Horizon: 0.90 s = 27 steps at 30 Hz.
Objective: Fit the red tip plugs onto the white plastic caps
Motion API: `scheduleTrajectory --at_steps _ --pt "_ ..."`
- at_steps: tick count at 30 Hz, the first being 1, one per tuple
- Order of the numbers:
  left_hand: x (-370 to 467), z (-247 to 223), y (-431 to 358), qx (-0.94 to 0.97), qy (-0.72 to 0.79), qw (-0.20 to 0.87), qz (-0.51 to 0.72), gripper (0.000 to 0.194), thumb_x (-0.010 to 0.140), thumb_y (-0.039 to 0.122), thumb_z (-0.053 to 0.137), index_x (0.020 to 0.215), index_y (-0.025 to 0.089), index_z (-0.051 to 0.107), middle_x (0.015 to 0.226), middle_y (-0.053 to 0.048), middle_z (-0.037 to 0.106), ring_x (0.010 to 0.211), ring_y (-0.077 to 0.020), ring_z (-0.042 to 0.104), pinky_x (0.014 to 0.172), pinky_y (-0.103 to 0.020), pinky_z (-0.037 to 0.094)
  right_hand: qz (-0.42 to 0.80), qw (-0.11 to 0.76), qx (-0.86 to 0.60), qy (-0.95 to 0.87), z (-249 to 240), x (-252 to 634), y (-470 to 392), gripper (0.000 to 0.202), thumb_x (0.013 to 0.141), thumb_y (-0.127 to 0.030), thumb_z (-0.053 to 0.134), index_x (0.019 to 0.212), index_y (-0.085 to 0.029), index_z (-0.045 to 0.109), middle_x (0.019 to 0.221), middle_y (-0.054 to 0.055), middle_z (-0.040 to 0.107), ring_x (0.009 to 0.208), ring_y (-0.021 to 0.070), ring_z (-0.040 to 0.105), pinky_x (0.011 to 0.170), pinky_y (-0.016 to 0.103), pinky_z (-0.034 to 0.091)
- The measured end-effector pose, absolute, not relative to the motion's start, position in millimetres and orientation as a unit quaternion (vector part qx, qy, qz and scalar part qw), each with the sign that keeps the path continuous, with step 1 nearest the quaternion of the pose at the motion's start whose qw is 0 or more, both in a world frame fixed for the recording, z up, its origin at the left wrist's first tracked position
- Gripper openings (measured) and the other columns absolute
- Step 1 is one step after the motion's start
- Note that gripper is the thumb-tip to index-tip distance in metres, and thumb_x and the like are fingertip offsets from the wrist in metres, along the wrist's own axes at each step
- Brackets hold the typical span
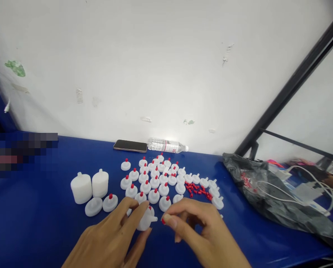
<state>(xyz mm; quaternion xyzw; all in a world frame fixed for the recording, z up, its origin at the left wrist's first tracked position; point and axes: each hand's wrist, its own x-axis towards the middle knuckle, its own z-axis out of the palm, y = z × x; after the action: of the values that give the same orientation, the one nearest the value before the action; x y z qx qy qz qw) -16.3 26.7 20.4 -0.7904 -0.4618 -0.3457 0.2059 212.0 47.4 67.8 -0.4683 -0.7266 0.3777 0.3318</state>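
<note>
Over the blue table (43, 223) the person's left hand (113, 238) pinches a white disc part (146, 220) between thumb and fingers, its short nozzle turned sideways toward the other hand. The right hand (202, 234) sits just beside it, fingertips closed narrowly on a small red cap (163, 221), which is right at the nozzle's tip (whether it touches yet, I cannot tell).

Taking that held disc as the marker: just behind it spreads a cluster of capped white discs (155, 178), each with a red tip standing up. Behind and to the right of it lies a loose pile of red caps (197, 190), with a few uncapped white discs (213, 190) around the pile. To the left of the disc stand two taller white stacks (89, 186), and in front of them lie two more discs, one with a red tip and one without. Far behind, against the white wall (166, 67), lie a phone (130, 146) and a clear water bottle (167, 145) on its side. Well off to the right is a dark plastic bag (266, 186) with white cables (308, 190) across it.
</note>
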Motion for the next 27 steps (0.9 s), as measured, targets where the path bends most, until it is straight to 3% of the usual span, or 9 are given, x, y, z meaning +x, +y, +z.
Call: scheduleTrajectory --at_steps 3,7,12,17,22,27 --pt "-16.0 24.3 26.1 -0.792 -0.463 0.203 -0.344 0.033 0.116 0.031 0.033 0.127 0.025 0.063 0.102 -0.003 0.083 0.077 -0.0203 0.086 0.047 -0.028 0.063 0.352 0.348 -0.457 -0.739 58.9 203.4 47.0 0.02 0.102 -0.044 0.075 0.095 -0.03 0.087 0.08 -0.001 0.081 0.067 0.0152 0.074 0.062 0.024 0.05" --pt "-15.3 25.5 25.1 -0.795 -0.458 0.19 -0.349 0.029 0.115 0.028 0.034 0.128 0.025 0.06 0.104 -0.005 0.083 0.076 -0.0209 0.085 0.042 -0.028 0.06 0.336 0.348 -0.455 -0.748 53.7 202.2 45.6 0.016 0.102 -0.042 0.077 0.098 -0.032 0.089 0.077 -0.001 0.08 0.067 0.0157 0.073 0.06 0.022 0.051" --pt "-16.5 24.1 23.9 -0.793 -0.467 0.195 -0.337 0.029 0.113 0.028 0.036 0.13 0.024 0.06 0.107 -0.006 0.082 0.08 -0.0236 0.087 0.047 -0.031 0.065 0.351 0.377 -0.453 -0.728 52.1 206.9 43.9 0.017 0.103 -0.041 0.075 0.102 -0.032 0.089 0.081 0.0 0.081 0.066 0.0153 0.075 0.06 0.023 0.053" --pt "-16.8 26.3 23.1 -0.805 -0.449 0.19 -0.337 0.029 0.113 0.024 0.034 0.129 0.025 0.058 0.101 -0.004 0.081 0.081 -0.0222 0.086 0.044 -0.028 0.062 0.383 0.382 -0.452 -0.71 47.7 205.1 44.1 0.013 0.1 -0.038 0.079 0.097 -0.029 0.088 0.078 0.0 0.08 0.066 0.0153 0.077 0.061 0.022 0.053" --pt "-15.7 26.4 23.0 -0.791 -0.45 0.21 -0.358 0.034 0.116 0.03 0.033 0.125 0.025 0.065 0.103 -0.004 0.082 0.072 -0.0151 0.083 0.045 -0.02 0.057 0.431 0.387 -0.455 -0.676 43.7 203.8 42.8 0.02 0.099 -0.045 0.08 0.098 -0.026 0.088 0.071 0.002 0.082 0.063 0.0166 0.078 0.059 0.021 0.052" --pt "-13.4 22.6 22.4 -0.787 -0.461 0.195 -0.361 0.031 0.114 0.03 0.038 0.123 0.025 0.067 0.101 -0.003 0.081 0.075 -0.0167 0.084 0.046 -0.021 0.059 0.464 0.398 -0.448 -0.653 44.4 202.1 43.9 0.027 0.099 -0.05 0.081 0.098 -0.025 0.088 0.07 0.003 0.081 0.063 0.0157 0.076 0.057 0.02 0.049"
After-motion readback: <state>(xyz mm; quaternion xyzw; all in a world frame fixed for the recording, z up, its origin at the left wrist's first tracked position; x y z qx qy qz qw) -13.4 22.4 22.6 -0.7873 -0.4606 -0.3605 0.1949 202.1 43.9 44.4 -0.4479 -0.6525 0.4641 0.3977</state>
